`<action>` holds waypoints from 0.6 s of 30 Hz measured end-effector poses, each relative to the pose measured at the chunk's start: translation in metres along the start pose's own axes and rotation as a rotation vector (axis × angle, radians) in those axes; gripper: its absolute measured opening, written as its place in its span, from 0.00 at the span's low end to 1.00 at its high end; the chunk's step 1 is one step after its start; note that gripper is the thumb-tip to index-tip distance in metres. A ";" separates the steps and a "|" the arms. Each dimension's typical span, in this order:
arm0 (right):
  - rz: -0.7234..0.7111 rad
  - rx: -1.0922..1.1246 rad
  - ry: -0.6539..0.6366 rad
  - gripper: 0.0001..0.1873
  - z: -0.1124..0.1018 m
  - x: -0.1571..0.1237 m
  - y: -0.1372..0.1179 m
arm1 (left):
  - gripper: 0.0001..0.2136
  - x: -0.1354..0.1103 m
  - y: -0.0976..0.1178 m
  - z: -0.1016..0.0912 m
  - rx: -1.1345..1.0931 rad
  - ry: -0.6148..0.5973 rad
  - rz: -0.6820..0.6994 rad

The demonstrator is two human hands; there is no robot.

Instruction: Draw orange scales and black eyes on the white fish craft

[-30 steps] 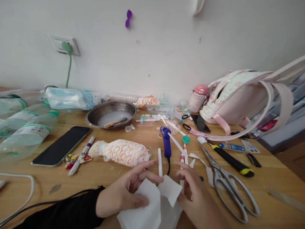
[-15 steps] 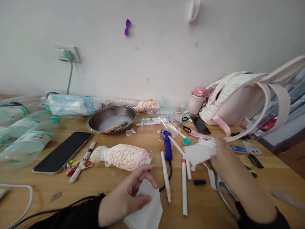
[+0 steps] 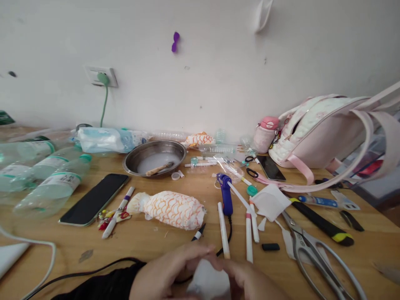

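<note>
My left hand [image 3: 165,273] and my right hand [image 3: 250,281] meet at the bottom edge of the view, both closed on a white piece of paper [image 3: 208,282] between them. The fingers are blurred. Just beyond them a black-tipped pen [image 3: 198,233] and white markers [image 3: 223,229] lie on the wooden table [image 3: 150,246]. A paper fish with orange scales [image 3: 170,208] lies further back, left of a blue hot glue gun [image 3: 225,193]. Another white paper piece [image 3: 271,202] rests on the table to the right.
Large metal scissors [image 3: 315,252] and a black-yellow utility knife [image 3: 323,223] lie at right. A pink bag [image 3: 325,129] stands at back right, a steel bowl [image 3: 154,156] at back centre. A black phone [image 3: 95,199] and plastic bottles [image 3: 46,187] sit at left.
My right hand left a white paper piece by the scissors and came back to the bottom centre, joining the left hand on the remaining paper. The view shifted slightly.
</note>
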State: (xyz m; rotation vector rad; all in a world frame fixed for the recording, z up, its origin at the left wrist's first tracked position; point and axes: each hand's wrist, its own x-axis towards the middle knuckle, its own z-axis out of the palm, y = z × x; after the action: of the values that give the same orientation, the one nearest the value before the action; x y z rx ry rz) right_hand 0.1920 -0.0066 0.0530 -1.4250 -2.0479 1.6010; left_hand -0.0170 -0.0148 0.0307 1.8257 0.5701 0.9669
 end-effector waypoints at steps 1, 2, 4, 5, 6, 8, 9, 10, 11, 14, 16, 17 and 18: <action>0.003 0.025 0.019 0.11 -0.002 0.002 0.002 | 0.36 0.003 0.003 -0.008 0.061 0.015 0.005; 0.013 0.028 0.073 0.10 -0.004 0.003 0.003 | 0.40 0.006 0.007 -0.018 0.156 -0.031 0.004; 0.053 -0.037 0.248 0.11 -0.011 0.003 0.007 | 0.36 0.015 0.013 -0.042 0.501 -0.074 -0.047; 0.082 -0.105 0.342 0.12 -0.015 0.002 0.008 | 0.33 0.020 0.015 -0.053 0.726 -0.074 -0.087; 0.109 -0.190 0.432 0.14 -0.020 0.001 0.010 | 0.30 0.024 0.016 -0.063 0.947 -0.092 -0.146; 0.160 -0.383 0.568 0.19 -0.031 -0.002 0.011 | 0.28 0.027 0.015 -0.077 1.263 -0.089 -0.205; 0.178 -0.472 0.605 0.22 -0.037 -0.003 0.011 | 0.25 0.026 0.014 -0.080 1.350 -0.105 -0.201; 0.190 -0.539 0.616 0.24 -0.043 -0.003 0.011 | 0.22 0.024 0.014 -0.082 1.411 -0.109 -0.183; 0.192 -0.587 0.608 0.25 -0.047 -0.003 0.010 | 0.20 0.020 0.013 -0.082 1.447 -0.111 -0.157; 0.155 -0.683 0.554 0.21 -0.052 0.000 0.006 | 0.17 0.006 0.016 -0.077 1.510 -0.086 -0.068; 0.075 -0.735 0.535 0.18 -0.045 0.006 0.002 | 0.22 0.001 0.019 -0.073 1.524 -0.066 -0.035; 0.018 -0.745 0.531 0.18 -0.040 0.011 -0.001 | 0.26 0.001 0.019 -0.071 1.517 -0.067 -0.035; -0.057 -0.741 0.533 0.18 -0.033 0.016 -0.004 | 0.30 0.002 0.020 -0.069 1.503 -0.077 -0.043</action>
State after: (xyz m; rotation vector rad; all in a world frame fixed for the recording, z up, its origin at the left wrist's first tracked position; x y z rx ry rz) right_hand 0.2031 0.0272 0.0634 -1.7169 -2.3656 0.3278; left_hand -0.0728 0.0149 0.0648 3.0592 1.5223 0.3270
